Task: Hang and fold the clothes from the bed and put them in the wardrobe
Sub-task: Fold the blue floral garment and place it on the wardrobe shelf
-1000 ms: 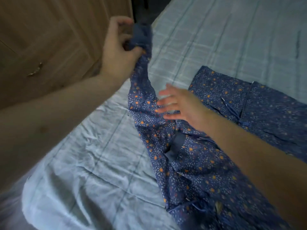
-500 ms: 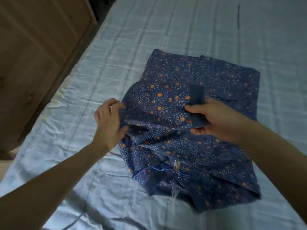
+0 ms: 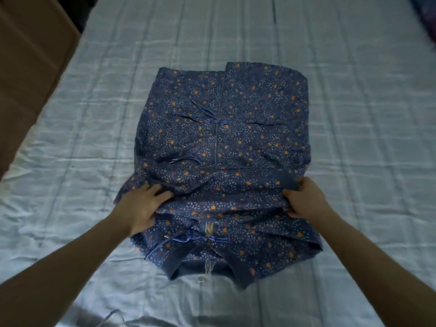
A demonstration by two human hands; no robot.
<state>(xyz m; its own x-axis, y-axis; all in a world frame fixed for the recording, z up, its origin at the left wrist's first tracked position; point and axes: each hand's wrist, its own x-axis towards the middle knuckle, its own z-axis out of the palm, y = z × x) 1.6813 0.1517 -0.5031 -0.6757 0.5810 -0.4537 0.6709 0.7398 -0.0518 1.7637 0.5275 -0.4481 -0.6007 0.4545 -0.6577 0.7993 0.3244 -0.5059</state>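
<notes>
Blue floral zip jacket [image 3: 221,142] lies flat mid-bed [image 3: 354,114], zip up, sleeves folded in. Left hand [image 3: 139,206] grips the fabric edge at the fold's left end; right hand [image 3: 304,199] pinches a dark cuff plus fabric at the right end.

Risk: if the two hands lift unevenly, the fold skews & tucked sleeves slip out; thin fabric, drawcords could snag too.

Vs 0.5 s ago: jacket now squared up & flatter, hands wider apart, both at its sides.
</notes>
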